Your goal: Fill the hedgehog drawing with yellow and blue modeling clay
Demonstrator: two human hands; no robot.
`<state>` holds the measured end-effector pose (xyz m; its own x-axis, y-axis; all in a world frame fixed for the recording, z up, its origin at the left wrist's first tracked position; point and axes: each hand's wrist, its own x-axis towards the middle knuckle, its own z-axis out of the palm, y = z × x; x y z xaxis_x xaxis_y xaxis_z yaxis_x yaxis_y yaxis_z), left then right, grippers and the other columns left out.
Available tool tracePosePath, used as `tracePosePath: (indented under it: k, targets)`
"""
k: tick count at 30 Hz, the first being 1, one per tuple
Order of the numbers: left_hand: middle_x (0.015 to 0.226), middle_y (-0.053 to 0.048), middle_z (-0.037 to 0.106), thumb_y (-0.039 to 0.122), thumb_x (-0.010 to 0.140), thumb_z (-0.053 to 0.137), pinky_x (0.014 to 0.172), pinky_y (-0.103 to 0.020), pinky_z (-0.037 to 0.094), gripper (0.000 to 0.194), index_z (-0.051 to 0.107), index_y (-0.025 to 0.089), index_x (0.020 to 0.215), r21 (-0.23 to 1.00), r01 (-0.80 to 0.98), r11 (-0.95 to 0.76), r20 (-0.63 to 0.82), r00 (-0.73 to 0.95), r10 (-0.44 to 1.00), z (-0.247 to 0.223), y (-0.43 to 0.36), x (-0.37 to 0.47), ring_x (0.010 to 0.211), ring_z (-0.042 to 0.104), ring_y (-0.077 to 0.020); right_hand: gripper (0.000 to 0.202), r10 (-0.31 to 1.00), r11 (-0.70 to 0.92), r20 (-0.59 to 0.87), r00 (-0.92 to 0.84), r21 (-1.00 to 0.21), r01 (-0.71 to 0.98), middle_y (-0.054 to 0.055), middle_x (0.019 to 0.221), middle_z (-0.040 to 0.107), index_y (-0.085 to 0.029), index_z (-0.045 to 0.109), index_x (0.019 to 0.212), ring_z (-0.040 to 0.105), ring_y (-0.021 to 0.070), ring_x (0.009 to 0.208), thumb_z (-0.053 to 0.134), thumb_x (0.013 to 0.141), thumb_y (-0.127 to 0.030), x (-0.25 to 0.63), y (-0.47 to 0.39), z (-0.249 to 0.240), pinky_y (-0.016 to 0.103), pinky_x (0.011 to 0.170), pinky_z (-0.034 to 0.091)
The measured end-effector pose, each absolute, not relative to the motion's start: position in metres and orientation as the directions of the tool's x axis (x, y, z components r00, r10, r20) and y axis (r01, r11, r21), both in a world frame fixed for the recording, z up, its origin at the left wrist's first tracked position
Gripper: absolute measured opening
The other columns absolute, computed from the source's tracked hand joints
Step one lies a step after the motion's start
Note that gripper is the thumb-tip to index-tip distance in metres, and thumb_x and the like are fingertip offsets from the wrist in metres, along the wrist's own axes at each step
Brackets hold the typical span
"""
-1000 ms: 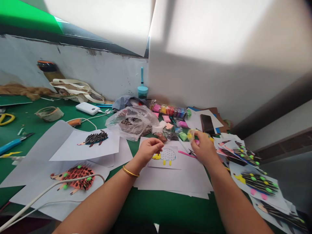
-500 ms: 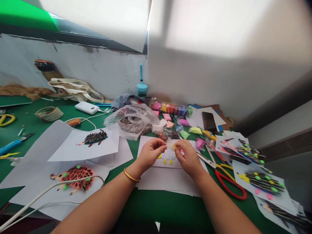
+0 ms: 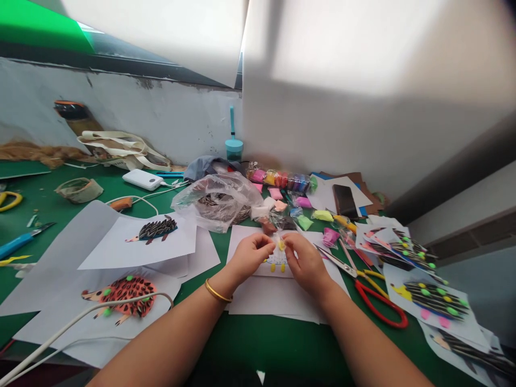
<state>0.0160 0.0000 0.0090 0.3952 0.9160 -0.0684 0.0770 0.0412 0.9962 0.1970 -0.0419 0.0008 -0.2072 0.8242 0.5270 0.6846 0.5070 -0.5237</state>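
Observation:
A small clear plastic packet with yellow modelling clay (image 3: 281, 245) is up between my two hands, above a sheet of paper. My right hand (image 3: 305, 262) pinches its right side with thumb and forefinger. From the left, my left hand (image 3: 250, 259), below a gold bangle, has its fingertips closed on the packet's other edge; the exact grip is partly hidden. Beneath lies a drawing (image 3: 276, 262) of a rounded, dotted body with yellow clay feet, partly covered by my hands.
Scissors (image 3: 363, 279) with red and yellow handles lie to the right, near finished hedgehog pictures (image 3: 433, 298). Behind are a plastic bag of striped seeds (image 3: 217, 201) and several clay packets (image 3: 305, 222). At left, a white cable (image 3: 80, 317) crosses a seed-covered hedgehog picture (image 3: 129, 295).
My right hand has shifted slightly left, closer to my left hand. The yellow clay packet has moved a little left with it and now shows more plainly between the fingers.

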Motion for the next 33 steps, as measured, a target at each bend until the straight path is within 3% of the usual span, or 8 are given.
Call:
tracePosePath:
  k: [5, 12, 19, 24, 28, 33]
  targets:
    - [0.067, 0.003, 0.051, 0.043, 0.074, 0.067, 0.056, -0.022, 0.038, 0.029, 0.055, 0.016, 0.076, 0.995, -0.027, 0.098, -0.079, 0.405, 0.911, 0.0108, -0.0026, 0.0159, 0.059, 0.046, -0.0088, 0.027, 0.827, 0.522, 0.503, -0.252, -0.522, 0.675, 0.010, 0.110, 0.059, -0.021, 0.050, 0.116, 0.055, 0.0250, 0.104, 0.052, 0.090, -0.023, 0.1948, -0.0454, 0.0003, 0.041, 0.093, 0.047]
    - [0.065, 0.005, 0.047, 0.041, 0.074, 0.064, 0.055, -0.022, 0.034, 0.027, 0.051, 0.017, 0.073, 0.993, -0.021, 0.116, -0.098, 0.405, 0.909, 0.0130, -0.0028, 0.0155, 0.058, 0.042, -0.0083, 0.037, 0.795, 0.558, 0.562, -0.228, -0.532, 0.637, 0.009, 0.103, 0.063, -0.023, 0.053, 0.115, 0.059, 0.0261, 0.094, 0.063, 0.089, -0.048, 0.1975, -0.0419, -0.0047, 0.041, 0.084, 0.049]
    - [0.060, 0.006, 0.044, 0.045, 0.074, 0.066, 0.055, -0.022, 0.030, 0.032, 0.049, 0.017, 0.070, 0.985, -0.075, 0.156, -0.109, 0.429, 0.897, 0.0157, -0.0032, 0.0155, 0.056, 0.037, -0.0077, 0.025, 0.794, 0.538, 0.571, -0.209, -0.499, 0.680, 0.007, 0.093, 0.065, -0.024, 0.060, 0.102, 0.060, 0.0255, 0.089, 0.063, 0.090, -0.045, 0.1974, -0.0407, -0.0061, 0.040, 0.078, 0.048]
    - [0.059, 0.006, 0.045, 0.051, 0.072, 0.069, 0.055, -0.023, 0.028, 0.038, 0.052, 0.016, 0.073, 0.966, -0.099, 0.238, -0.163, 0.480, 0.862, 0.0167, -0.0033, 0.0145, 0.054, 0.038, -0.0072, 0.029, 0.785, 0.538, 0.585, -0.204, -0.479, 0.694, 0.008, 0.097, 0.064, -0.023, 0.060, 0.105, 0.059, 0.0263, 0.092, 0.064, 0.088, -0.047, 0.1995, -0.0399, -0.0046, 0.042, 0.081, 0.048]
    - [0.061, 0.005, 0.047, 0.051, 0.070, 0.071, 0.057, -0.024, 0.031, 0.039, 0.056, 0.015, 0.073, 0.977, -0.055, 0.204, -0.153, 0.482, 0.863, 0.0178, -0.0028, 0.0136, 0.057, 0.041, -0.0082, 0.033, 0.780, 0.535, 0.594, -0.198, -0.468, 0.703, 0.010, 0.103, 0.065, -0.024, 0.060, 0.110, 0.060, 0.0281, 0.098, 0.065, 0.088, -0.047, 0.2011, -0.0398, -0.0046, 0.045, 0.086, 0.049]
    - [0.063, 0.006, 0.046, 0.050, 0.072, 0.072, 0.056, -0.023, 0.031, 0.038, 0.055, 0.016, 0.074, 0.980, -0.100, 0.173, -0.106, 0.475, 0.874, 0.0175, -0.0031, 0.0137, 0.057, 0.040, -0.0076, 0.040, 0.796, 0.532, 0.587, -0.146, -0.563, 0.632, 0.009, 0.111, 0.066, -0.026, 0.056, 0.119, 0.061, 0.0280, 0.104, 0.069, 0.086, -0.044, 0.2006, -0.0420, -0.0044, 0.046, 0.091, 0.050]
